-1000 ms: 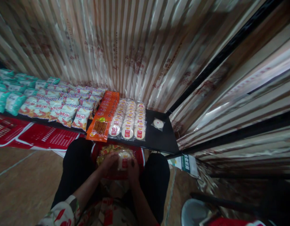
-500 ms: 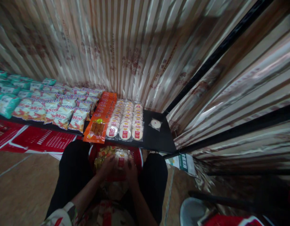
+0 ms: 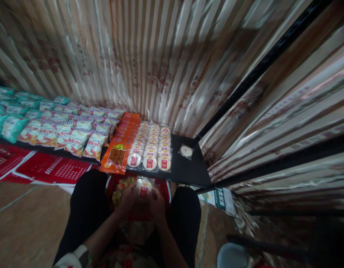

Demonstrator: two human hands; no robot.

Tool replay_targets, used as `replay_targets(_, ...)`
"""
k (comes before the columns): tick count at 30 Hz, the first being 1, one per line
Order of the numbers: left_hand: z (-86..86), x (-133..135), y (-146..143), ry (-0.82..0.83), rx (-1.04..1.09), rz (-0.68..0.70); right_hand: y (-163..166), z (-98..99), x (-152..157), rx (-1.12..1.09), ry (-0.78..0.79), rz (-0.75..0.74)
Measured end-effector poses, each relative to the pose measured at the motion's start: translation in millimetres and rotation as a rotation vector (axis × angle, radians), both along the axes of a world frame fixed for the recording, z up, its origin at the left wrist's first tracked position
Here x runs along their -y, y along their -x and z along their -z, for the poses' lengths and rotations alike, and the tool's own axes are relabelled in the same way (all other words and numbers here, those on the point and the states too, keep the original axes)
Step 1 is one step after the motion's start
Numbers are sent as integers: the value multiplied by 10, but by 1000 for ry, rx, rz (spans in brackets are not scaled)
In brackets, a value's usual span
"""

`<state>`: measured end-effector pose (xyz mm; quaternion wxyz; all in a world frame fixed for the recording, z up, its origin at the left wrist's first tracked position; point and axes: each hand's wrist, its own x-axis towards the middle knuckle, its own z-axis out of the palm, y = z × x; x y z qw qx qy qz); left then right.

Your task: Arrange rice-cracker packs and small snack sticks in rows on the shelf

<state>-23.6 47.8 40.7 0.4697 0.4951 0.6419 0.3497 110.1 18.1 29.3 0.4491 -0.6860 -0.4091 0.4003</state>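
Between my knees, my left hand and my right hand are closed on a clear-wrapped pack of round white crackers, one at each side. A red label shows on its front. Whether it is one pack or several stacked is too dim to tell. Beneath the hands sits a red basket holding yellowish wrapped snacks. On the black shelf ahead, similar cracker packs lie in three overlapping rows. A single round cracker pack lies apart to their right.
Left of the crackers are orange snack bags, white chip bags and teal bags. Red baskets stand under the shelf. Black poles and a striped curtain border the shelf. A pale stool or tub is at lower right.
The view has tilted slightly, so the shelf appears a little lower. Both hands keep hold of the cracker pack, with only a small shift in their position.
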Motion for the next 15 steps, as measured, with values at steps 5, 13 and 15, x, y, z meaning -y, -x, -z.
replay_targets(5,-98,-61,20,28,-13,-61,68,-93,-77,-100,-21,-39)
replay_targets(13,-223,-90,59,0,-48,-83,128,-2,-230,-81,-65,-62)
replay_targets(15,-249,-124,79,-9,-29,-75,158,-15,-266,-43,-64,-73)
